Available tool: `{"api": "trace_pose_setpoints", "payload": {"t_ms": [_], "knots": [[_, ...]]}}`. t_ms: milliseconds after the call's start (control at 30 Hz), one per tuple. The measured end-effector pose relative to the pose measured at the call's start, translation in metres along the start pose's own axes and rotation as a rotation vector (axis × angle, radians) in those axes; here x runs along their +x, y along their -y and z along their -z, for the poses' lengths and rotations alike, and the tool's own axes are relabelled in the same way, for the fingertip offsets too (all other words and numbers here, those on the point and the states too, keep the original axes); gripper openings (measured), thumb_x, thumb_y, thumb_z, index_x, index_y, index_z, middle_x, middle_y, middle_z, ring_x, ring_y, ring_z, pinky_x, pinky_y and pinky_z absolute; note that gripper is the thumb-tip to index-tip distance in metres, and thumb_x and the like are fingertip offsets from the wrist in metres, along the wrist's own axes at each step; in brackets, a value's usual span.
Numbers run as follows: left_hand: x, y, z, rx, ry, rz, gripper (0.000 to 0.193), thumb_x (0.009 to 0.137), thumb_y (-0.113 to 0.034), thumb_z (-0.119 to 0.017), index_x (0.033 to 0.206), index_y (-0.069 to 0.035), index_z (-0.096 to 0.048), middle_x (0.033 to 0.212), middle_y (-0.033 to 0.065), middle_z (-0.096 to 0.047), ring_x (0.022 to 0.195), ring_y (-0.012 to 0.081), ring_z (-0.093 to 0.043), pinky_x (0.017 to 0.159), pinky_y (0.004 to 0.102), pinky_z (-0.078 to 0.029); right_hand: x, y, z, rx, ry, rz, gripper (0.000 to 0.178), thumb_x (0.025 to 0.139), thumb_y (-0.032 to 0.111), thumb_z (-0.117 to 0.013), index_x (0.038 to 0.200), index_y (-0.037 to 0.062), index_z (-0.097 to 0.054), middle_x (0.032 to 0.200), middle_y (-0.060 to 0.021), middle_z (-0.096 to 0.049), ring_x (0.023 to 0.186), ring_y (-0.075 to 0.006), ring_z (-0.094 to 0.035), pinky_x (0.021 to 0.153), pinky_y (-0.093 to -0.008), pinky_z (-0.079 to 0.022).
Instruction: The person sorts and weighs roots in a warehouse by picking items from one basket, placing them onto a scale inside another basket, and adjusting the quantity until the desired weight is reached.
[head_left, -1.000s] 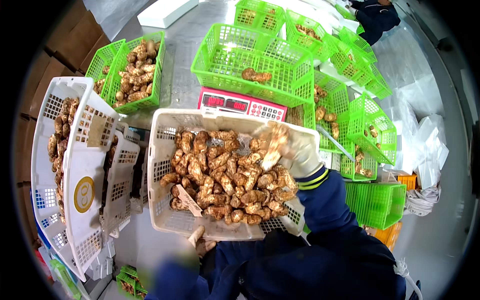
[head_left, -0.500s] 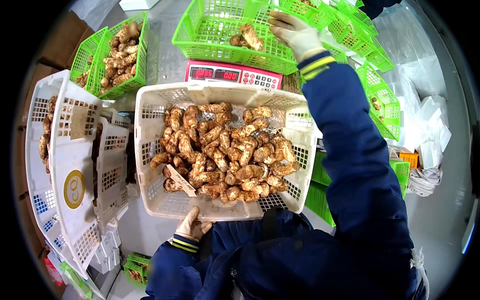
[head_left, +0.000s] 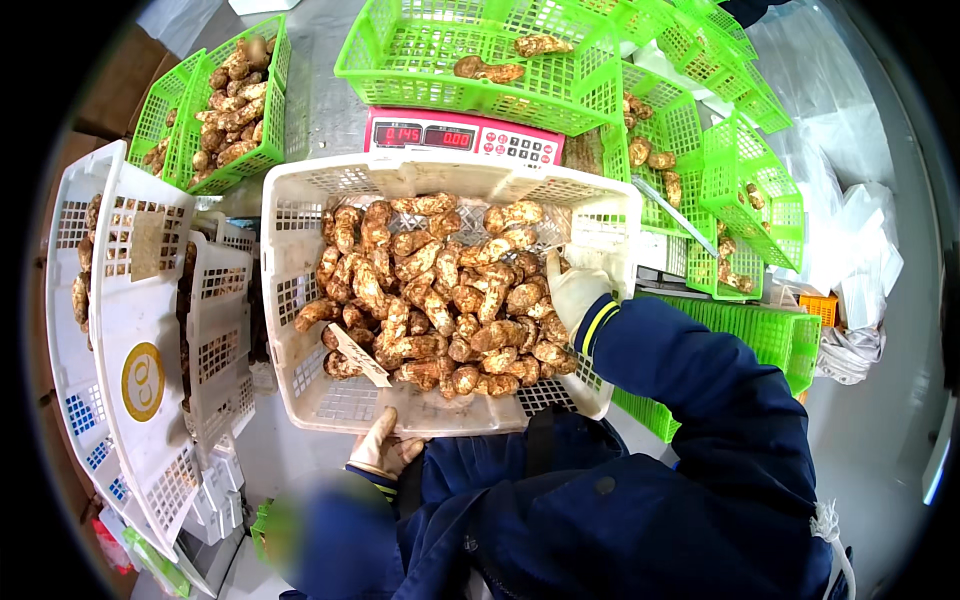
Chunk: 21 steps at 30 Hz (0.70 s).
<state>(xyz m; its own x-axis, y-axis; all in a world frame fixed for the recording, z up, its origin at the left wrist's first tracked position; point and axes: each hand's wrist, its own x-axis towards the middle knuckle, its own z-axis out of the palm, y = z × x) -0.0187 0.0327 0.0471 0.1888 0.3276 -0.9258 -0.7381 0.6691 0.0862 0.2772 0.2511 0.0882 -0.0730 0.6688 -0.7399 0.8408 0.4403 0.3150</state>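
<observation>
A white plastic crate (head_left: 330,400) of brown, earthy mushrooms (head_left: 440,290) rests in front of my body. My left hand (head_left: 385,447), in a pale glove, closes on its near rim, thumb on top. My right hand (head_left: 575,292), gloved too, reaches over the mushrooms at the crate's right side. One finger shows stretched out; the others are hidden below it, as is anything they may grip. A paper tag (head_left: 358,356) lies on the mushrooms. Beyond the crate, two mushrooms (head_left: 488,69) lie apart in a green basket (head_left: 470,98) on a pink scale (head_left: 465,136).
More green baskets (head_left: 755,205) with mushrooms stand to the right, near a long metallic strip (head_left: 675,215). Stacked green baskets (head_left: 765,335) sit below them. Upright white crates (head_left: 140,300) line the left, with filled green baskets (head_left: 275,110) behind.
My right hand has come back from the basket on the scale to the crate. The basket's mushrooms now lie apart, and the scale's display has changed. My left hand stays on the rim.
</observation>
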Motion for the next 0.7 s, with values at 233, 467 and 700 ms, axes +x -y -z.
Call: {"api": "trace_pose_setpoints", "payload": {"t_ms": [233, 467, 700], "knots": [[-0.008, 0.002, -0.001, -0.023, 0.018, -0.034, 0.044, 0.083, -0.027, -0.067, 0.115, -0.001, -0.052, 0.095, 0.0163, -0.063, 0.078, 0.0309, -0.065, 0.064, 0.0375, -0.055, -0.016, -0.047, 0.035, 1.13, 0.044, 0.361, 0.071, 0.081, 0.023, -0.065, 0.138, -0.0006, -0.031, 0.117, -0.0189, -0.058, 0.101, -0.0297, -0.06, 0.086, -0.0373, -0.048], [0.005, 0.001, 0.01, 0.064, 0.08, 0.017, 0.044, 0.091, -0.031, -0.054, 0.128, -0.008, -0.046, 0.114, 0.0127, -0.06, 0.094, 0.0305, -0.063, 0.073, 0.0343, -0.054, 0.007, -0.066, -0.013, 2.35, 0.615, 0.93, 0.076, 0.083, 0.022, -0.067, 0.142, 0.001, -0.023, 0.132, -0.0154, -0.047, 0.115, -0.0196, -0.05, 0.087, -0.0334, -0.048], [0.007, 0.002, 0.011, 0.058, 0.065, 0.034, 0.045, 0.09, -0.031, -0.056, 0.127, -0.006, -0.046, 0.111, 0.0152, -0.061, 0.088, 0.0309, -0.064, 0.071, 0.0345, -0.056, -0.024, -0.032, 0.018, 2.136, 0.222, 0.795, 0.075, 0.08, 0.011, -0.067, 0.14, 0.0, -0.024, 0.134, -0.0124, -0.044, 0.117, -0.0198, -0.048, 0.092, -0.0328, -0.045]]}}
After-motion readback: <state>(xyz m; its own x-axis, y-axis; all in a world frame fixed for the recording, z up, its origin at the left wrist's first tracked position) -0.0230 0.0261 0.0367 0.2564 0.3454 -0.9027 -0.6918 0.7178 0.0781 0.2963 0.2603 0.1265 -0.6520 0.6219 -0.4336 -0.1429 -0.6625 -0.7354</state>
